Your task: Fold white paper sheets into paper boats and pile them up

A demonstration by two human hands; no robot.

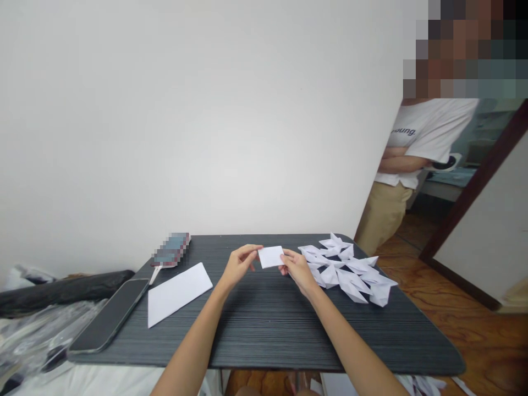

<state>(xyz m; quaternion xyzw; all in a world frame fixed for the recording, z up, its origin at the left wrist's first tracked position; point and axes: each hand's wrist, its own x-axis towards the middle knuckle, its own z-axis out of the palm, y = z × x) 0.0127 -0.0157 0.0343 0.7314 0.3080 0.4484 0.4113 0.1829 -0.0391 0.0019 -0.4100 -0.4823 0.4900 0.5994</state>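
A small white folded paper (270,257) is held up above the dark table, between my two hands. My right hand (297,269) pinches its right edge, thumb on the front and fingers behind. At its left edge, the thumb and forefinger of my left hand (239,268) close on the upper corner; the other fingers are partly hidden. Just right of my right hand lie several white folded paper boats (352,280), pointed and grouped closely together. To the left of my left hand, a larger flat white sheet (179,294) rests on the table.
The black wood-grained table (272,330) stands against a white wall. On its left are a dark phone (111,316) and a blurred-out device (171,250). A person (416,146) with folded arms stands beyond the right corner. Paper scraps (421,384) lie below the front edge.
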